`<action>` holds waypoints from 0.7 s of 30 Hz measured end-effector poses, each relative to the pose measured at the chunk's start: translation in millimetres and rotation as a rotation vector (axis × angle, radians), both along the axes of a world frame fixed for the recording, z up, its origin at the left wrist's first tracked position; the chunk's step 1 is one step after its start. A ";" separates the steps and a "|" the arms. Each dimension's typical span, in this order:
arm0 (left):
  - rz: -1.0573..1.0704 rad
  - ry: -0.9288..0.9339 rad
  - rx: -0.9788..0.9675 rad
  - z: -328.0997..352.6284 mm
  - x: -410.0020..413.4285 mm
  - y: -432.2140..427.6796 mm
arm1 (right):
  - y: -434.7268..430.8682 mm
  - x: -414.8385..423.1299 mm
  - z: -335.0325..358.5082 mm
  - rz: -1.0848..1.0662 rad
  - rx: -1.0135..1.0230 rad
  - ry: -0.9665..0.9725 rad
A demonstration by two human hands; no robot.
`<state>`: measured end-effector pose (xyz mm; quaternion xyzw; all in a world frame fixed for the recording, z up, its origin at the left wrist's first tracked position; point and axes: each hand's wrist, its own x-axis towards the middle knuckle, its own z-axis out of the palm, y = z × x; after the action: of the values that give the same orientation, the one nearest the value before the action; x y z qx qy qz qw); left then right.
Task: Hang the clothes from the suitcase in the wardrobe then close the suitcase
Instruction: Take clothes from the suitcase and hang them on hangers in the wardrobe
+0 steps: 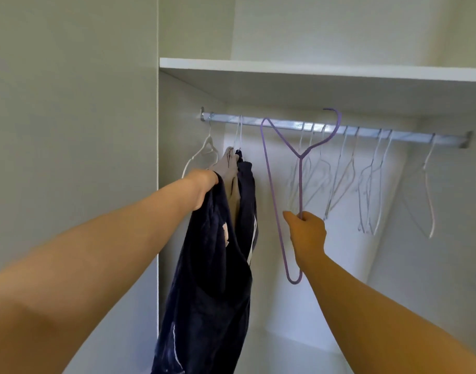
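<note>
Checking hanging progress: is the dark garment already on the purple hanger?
No, the purple hanger is bare in the right hand, while the left hand grips the dark garment beside it.

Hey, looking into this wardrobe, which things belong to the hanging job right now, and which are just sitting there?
In use: left hand gripping navy garment; right hand holding purple hanger; rail.
Just there: empty white hangers; shelf above; beige garment, already hung.
</note>
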<state>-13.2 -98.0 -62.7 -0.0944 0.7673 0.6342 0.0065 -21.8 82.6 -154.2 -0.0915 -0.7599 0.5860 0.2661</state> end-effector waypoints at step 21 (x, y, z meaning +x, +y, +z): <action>0.228 0.026 -0.096 -9.1 119.8 -29.2 | 22.1 141.1 12.0 0.159 -0.314 -0.198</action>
<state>106.6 -127.2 -71.8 -0.1732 0.7810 0.5947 -0.0800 119.3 104.7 -142.3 -0.1286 -0.6865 0.7046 0.1253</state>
